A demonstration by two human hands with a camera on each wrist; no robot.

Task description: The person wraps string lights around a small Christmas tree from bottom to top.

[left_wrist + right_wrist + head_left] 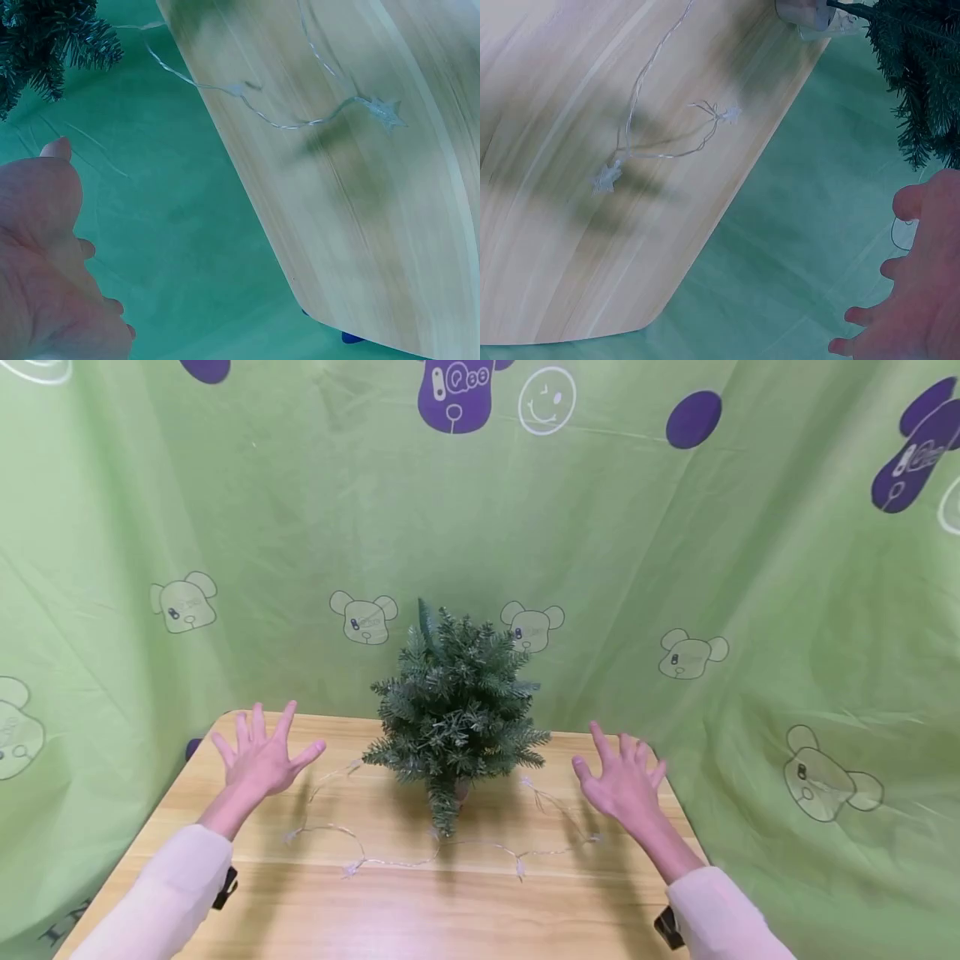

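Observation:
A small artificial Christmas tree point(461, 702) stands toward the back of the wooden table. Around its front and sides lies a string of star lights point(397, 862) on thin clear wire. To the left of the tree my left hand point(261, 762) is held over the table with fingers spread, holding nothing. On the other side my right hand point(621, 783) is raised the same way, fingers spread and nothing in them. The right wrist view shows a star light point(607, 178) on the tabletop, and the left wrist view shows another star light point(384, 112).
The wooden table point(360, 918) reaches back to a green curtain point(450, 527) printed with bear heads and purple shapes, which also hangs along both sides. Beneath the tree, the right wrist view shows part of its round base point(804, 13). Dark wrist devices sit under both sleeves.

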